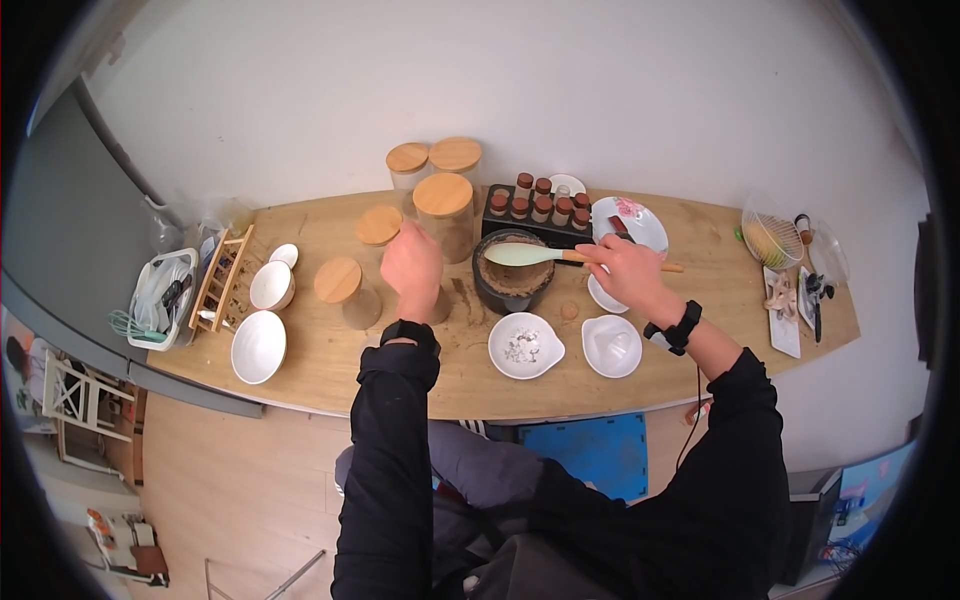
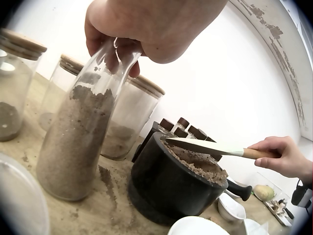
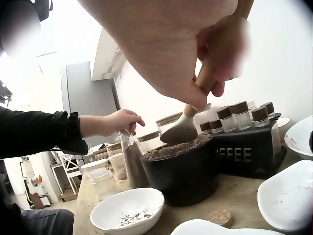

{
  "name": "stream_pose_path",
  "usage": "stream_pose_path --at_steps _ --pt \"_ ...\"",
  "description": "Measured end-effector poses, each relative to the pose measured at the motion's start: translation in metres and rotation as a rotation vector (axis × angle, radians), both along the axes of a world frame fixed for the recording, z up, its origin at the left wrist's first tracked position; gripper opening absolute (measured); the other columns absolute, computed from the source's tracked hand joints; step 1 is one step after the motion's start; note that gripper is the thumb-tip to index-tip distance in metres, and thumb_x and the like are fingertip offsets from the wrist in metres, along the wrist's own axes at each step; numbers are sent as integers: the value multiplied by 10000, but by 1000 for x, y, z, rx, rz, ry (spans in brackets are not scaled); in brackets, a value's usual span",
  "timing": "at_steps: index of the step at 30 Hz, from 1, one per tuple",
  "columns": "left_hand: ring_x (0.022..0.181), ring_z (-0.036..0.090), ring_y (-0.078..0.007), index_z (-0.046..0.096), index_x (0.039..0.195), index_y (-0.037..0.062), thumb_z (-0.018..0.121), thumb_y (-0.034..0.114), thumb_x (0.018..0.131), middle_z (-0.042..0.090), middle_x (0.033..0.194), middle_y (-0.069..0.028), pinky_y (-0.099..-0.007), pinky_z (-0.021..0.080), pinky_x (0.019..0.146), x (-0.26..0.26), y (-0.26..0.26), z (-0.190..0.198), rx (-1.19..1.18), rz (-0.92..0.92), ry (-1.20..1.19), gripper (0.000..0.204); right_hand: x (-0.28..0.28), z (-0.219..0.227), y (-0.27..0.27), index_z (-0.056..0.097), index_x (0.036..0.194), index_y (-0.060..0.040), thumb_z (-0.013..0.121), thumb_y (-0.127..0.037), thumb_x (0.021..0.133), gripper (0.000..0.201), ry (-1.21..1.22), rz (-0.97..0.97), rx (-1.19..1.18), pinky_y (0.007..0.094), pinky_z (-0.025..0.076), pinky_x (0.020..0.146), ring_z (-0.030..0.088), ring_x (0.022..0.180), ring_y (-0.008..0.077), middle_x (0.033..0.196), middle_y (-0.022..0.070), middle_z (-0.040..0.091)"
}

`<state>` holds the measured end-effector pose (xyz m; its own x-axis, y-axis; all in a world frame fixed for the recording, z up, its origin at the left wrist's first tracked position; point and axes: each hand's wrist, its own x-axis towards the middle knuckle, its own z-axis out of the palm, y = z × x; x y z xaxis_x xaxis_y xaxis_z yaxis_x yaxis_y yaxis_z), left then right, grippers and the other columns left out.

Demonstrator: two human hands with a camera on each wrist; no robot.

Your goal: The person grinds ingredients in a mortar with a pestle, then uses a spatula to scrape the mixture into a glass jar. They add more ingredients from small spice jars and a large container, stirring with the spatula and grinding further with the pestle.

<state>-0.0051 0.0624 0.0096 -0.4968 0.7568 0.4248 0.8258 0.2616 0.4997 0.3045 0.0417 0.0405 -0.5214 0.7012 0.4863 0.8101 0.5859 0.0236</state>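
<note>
My left hand [image 1: 412,262] grips the neck of a glass bottle [image 2: 80,139] holding brown powder; the bottle stands upright on the table beside a black pot [image 2: 171,181]. My right hand [image 1: 632,275] holds the wooden handle [image 2: 261,154] of a pale green spatula [image 1: 522,254]. The spatula's head lies over the black pot, low at the brown crumbly material [image 3: 178,148] inside it. In the right wrist view the thumb and fingers of my right hand [image 3: 181,54] pinch the handle, and the head seems to touch the material, though contact is hard to tell.
Wooden-lidded jars [image 1: 444,196] stand behind my left hand. A black spice rack [image 1: 540,215] is behind the pot. White bowls [image 1: 526,345] lie in front, near a cork [image 1: 569,311]. More bowls [image 1: 259,346] are at the left, a long plate [image 1: 782,335] at the right.
</note>
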Motion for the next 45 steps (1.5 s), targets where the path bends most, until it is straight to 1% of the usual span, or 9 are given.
stream_pose_path --at_steps 2,17,23,26,28,31,38,41,45 --pt "710 640 -350 606 769 64 500 222 883 649 717 -164 -455 497 610 2 -2 3 -2 6 10 222 -3 -3 3 688 994 -193 676 -161 745 252 16 33 38 333 481 523 604 660 187 747 10 558" --pt "716 638 -357 601 779 62 487 236 899 648 718 -166 -463 491 613 1 -2 5 -11 -3 -8 240 -5 27 11 698 957 -182 672 -172 742 217 -102 -38 7 361 475 521 618 661 215 736 32 579" --pt "709 640 -355 603 782 64 485 240 901 651 715 -165 -467 493 605 1 -1 2 -7 -1 -1 242 -15 35 28 699 939 -168 675 -185 743 198 -135 23 18 373 484 541 628 673 226 761 45 603" --pt "702 640 -354 604 781 65 487 243 903 650 709 -165 -465 494 599 1 -1 3 -10 0 4 245 -19 41 42 702 925 -167 679 -195 739 189 -215 38 -12 377 492 557 630 682 226 772 41 608" --pt "699 640 -353 605 780 65 487 246 905 649 706 -165 -464 495 597 0 0 2 -9 2 13 249 -22 46 49 702 910 -168 681 -200 736 178 -232 115 6 374 495 559 632 682 219 764 36 606" --pt "714 644 -352 644 848 105 471 273 898 660 747 -162 -460 492 610 -1 1 2 -40 8 -4 246 -29 46 48 700 890 -172 682 -201 734 159 -288 170 43 369 494 555 634 680 207 746 27 599" --pt "713 643 -352 643 846 105 472 271 895 658 749 -165 -461 492 612 0 1 2 -34 1 -10 243 -28 48 35 684 833 -167 690 -207 730 110 -461 177 43 359 485 544 629 676 193 719 11 588" --pt "709 641 -352 641 842 105 477 270 891 657 744 -162 -461 492 612 -2 0 0 -16 2 -6 238 -23 57 36 685 921 -186 691 -192 744 177 -415 213 44 367 469 563 606 654 206 727 4 579" --pt "700 639 -351 637 836 105 487 265 883 655 733 -156 -460 491 602 -1 2 -4 -17 7 6 224 -24 81 26 686 920 -177 699 -192 736 186 -403 161 47 365 468 581 606 689 208 733 7 580"
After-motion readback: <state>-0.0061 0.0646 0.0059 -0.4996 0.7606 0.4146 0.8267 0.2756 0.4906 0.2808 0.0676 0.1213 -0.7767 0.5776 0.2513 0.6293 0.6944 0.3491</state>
